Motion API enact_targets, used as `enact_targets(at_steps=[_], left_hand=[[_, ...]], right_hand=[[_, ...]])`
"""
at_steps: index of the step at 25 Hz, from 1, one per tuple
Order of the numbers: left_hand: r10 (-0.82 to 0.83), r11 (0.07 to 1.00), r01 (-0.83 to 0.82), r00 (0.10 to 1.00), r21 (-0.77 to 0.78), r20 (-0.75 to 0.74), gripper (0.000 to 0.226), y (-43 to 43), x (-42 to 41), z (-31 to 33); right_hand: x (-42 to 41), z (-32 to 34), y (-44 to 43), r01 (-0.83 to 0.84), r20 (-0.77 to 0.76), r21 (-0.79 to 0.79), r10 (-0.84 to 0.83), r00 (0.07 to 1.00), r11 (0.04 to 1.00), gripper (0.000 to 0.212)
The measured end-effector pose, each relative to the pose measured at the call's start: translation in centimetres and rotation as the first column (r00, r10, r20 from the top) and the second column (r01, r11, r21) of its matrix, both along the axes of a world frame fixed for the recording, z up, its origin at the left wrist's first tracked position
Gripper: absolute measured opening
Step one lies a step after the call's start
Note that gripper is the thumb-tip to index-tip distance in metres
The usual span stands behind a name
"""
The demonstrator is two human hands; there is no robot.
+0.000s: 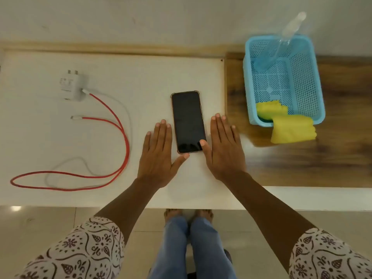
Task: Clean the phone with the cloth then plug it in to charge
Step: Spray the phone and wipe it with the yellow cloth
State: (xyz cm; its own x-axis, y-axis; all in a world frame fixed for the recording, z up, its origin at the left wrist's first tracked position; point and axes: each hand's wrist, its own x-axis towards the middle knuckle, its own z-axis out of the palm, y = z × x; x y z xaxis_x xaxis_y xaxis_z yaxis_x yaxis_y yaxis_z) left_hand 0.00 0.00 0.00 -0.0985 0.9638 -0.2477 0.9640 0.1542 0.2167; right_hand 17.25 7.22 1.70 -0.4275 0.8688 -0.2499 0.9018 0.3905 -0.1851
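A black phone [187,120] lies screen up on the white table [141,77], its long side pointing away from me. My left hand [159,156] rests flat just left of it, thumb tip near the phone's near edge. My right hand [225,148] lies flat on the other side, its thumb touching the phone's near right corner. Both hands hold nothing. A yellow cloth [289,127] hangs over the near rim of a blue basket [316,81] to the right. A white charger plug [70,86] with a red cable [122,133] lies at the left; the cable's free connector [75,117] points left.
A clear spray bottle [281,41] leans in the far corner of the basket. The basket stands on a dark wooden surface [332,158] right of the white top. A white cable [80,162] loops beside the red one. The table's front edge is close to my legs.
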Motion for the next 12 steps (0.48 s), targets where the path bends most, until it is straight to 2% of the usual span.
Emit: enact_targets(at_steps=[4, 12], left_hand=[[0.004, 0.997, 0.004, 0.995, 0.076, -0.102, 0.089, -0.1, 0.4, -0.6], [0.021, 0.983, -0.003, 0.995, 0.183, -0.097, 0.086, -0.1, 0.3, -1.5]], right_hand=[[0.1, -0.5, -0.2, -0.025, 0.034, 0.093, 0.022, 0.999, 0.995, 0.071], [0.2, -0.8, -0.4, -0.063, 0.014, 0.135, 0.062, 0.998, 0.989, 0.075]])
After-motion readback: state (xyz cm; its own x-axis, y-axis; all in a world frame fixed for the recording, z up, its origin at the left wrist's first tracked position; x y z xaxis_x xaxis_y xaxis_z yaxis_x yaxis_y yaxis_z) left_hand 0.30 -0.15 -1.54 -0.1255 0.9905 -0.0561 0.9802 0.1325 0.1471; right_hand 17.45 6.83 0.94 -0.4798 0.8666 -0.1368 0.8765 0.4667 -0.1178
